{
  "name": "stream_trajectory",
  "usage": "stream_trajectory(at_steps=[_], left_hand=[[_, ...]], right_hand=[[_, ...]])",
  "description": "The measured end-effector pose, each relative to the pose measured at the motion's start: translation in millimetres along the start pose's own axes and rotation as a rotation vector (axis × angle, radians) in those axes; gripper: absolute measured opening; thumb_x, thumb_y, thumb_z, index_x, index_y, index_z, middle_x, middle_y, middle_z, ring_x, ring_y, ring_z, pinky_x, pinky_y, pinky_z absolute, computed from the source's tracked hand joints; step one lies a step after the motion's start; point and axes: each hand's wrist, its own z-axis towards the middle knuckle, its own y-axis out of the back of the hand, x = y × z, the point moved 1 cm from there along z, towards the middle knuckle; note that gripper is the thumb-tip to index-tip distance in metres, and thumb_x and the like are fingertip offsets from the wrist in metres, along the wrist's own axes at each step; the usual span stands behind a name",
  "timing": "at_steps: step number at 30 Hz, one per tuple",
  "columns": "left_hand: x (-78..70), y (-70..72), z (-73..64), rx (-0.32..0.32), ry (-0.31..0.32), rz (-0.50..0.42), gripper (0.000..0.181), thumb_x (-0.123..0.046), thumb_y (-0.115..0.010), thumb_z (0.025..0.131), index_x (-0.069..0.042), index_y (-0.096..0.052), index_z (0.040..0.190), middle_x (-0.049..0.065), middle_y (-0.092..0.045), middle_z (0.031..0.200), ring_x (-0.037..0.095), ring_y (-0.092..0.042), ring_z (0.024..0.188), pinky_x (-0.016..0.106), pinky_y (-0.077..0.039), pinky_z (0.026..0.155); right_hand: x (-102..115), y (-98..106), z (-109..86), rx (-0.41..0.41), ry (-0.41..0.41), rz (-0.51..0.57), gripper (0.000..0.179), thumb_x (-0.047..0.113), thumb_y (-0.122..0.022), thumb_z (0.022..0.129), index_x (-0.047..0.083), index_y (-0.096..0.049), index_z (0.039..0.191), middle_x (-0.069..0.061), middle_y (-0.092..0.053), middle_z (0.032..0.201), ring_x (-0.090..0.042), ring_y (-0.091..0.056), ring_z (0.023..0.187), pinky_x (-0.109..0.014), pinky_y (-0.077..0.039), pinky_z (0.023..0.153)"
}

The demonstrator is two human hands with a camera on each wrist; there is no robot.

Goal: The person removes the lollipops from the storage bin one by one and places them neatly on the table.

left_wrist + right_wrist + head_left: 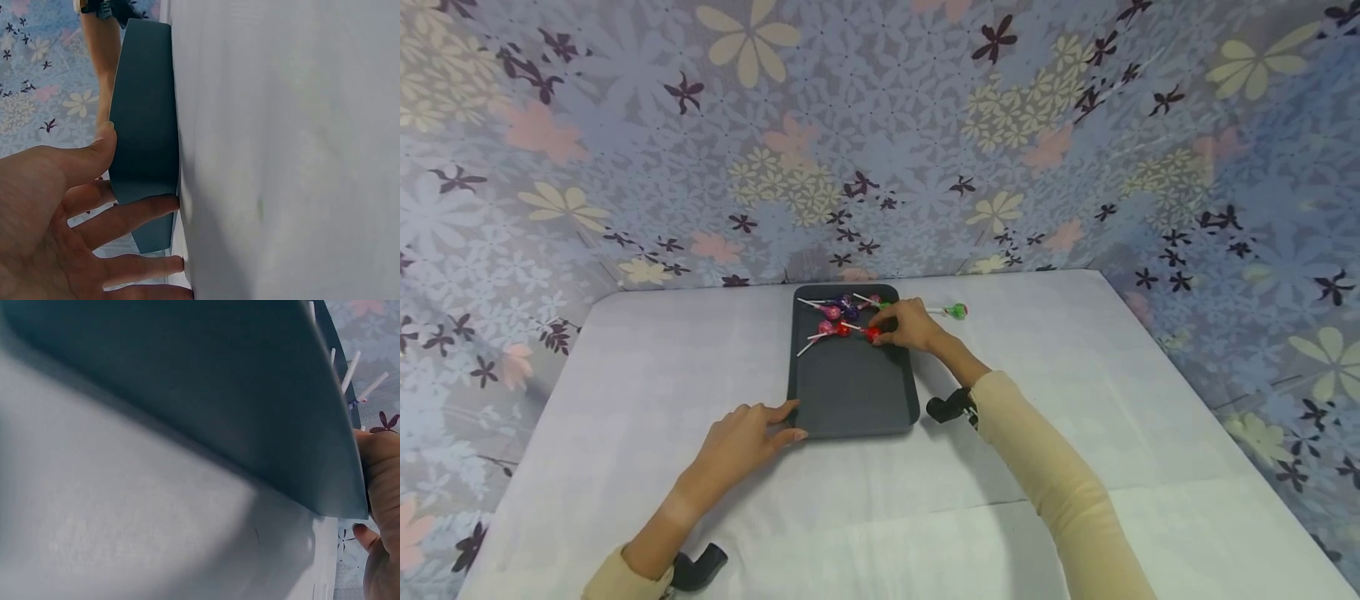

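A dark grey tray (854, 392) lies on the white-covered table, with several wrapped lollipops in its far half. My right hand (912, 325) reaches over the tray's right rim, thumb and fingers pinching a red lollipop (872, 334) by its head, its white stick pointing left. Beside it are another red lollipop (843, 330), pink ones (830, 312) and dark purple ones (851, 313). At the near left corner my left hand (741, 442) touches the tray with fairly straight fingers. In the left wrist view, its thumb (103, 147) rests at the tray's edge.
One green lollipop (957, 312) lies on the table just right of the tray, partly behind my right hand. White cloth (1037, 467) covers the table, and floral fabric (880, 142) hangs behind and at the sides.
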Motion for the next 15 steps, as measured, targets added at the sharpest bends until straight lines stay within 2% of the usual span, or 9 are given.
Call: stream_trajectory(at_steps=[4, 7, 11, 13, 15], left_hand=[[0.3, 1.4, -0.4, 0.01, 0.016, -0.003, 0.054, -0.042, -0.072, 0.086, -0.017, -0.063, 0.133, -0.004, -0.044, 0.048, 0.008, -0.012, 0.048, 0.023, -0.015, 0.042], [0.7, 1.0, 0.2, 0.019, 0.022, -0.007, 0.055, -0.042, -0.072, 0.086, -0.018, -0.062, 0.134, -0.003, -0.045, 0.049, 0.008, -0.012, 0.048, 0.023, -0.016, 0.043], [1.2, -0.4, 0.7, 0.015, 0.013, -0.003, 0.055, -0.043, -0.072, 0.086, -0.017, -0.062, 0.134, -0.004, -0.045, 0.051, 0.008, -0.013, 0.049, 0.024, -0.017, 0.043], [1.8, -1.2, 0.3, 0.015, 0.015, 0.0, 0.056, -0.043, -0.072, 0.086, -0.017, -0.062, 0.134, -0.004, -0.045, 0.051, 0.008, -0.013, 0.048, 0.023, -0.017, 0.043], [2.1, -2.0, -0.4, 0.014, 0.014, 0.006, 0.055, -0.043, -0.071, 0.086, -0.017, -0.062, 0.134, -0.004, -0.046, 0.051, 0.008, -0.013, 0.048, 0.024, -0.017, 0.042]], right_hand=[[-1.9, 0.4, -0.9, -0.021, 0.019, 0.014, 0.03, 0.024, -0.083, 0.078, 0.013, -0.077, 0.106, -0.004, -0.075, 0.104, -0.026, -0.065, 0.101, -0.054, -0.031, 0.101], [-3.5, 0.3, -2.0, -0.045, 0.027, 0.041, 0.03, 0.023, -0.084, 0.078, 0.012, -0.077, 0.105, -0.005, -0.075, 0.105, -0.025, -0.066, 0.1, -0.05, -0.036, 0.103], [-3.7, 1.2, -5.0, -0.065, 0.011, 0.137, 0.029, 0.017, -0.084, 0.077, 0.009, -0.076, 0.104, -0.007, -0.075, 0.102, -0.024, -0.067, 0.094, -0.041, -0.049, 0.091], [-3.2, 2.0, -7.0, -0.076, 0.013, 0.175, 0.029, 0.015, -0.084, 0.077, 0.007, -0.076, 0.104, -0.009, -0.075, 0.1, -0.024, -0.068, 0.092, -0.039, -0.053, 0.085], [-2.8, 2.9, -8.9, -0.096, 0.015, 0.204, 0.028, 0.013, -0.084, 0.077, 0.006, -0.076, 0.104, -0.01, -0.075, 0.1, -0.024, -0.07, 0.092, -0.038, -0.054, 0.084]])
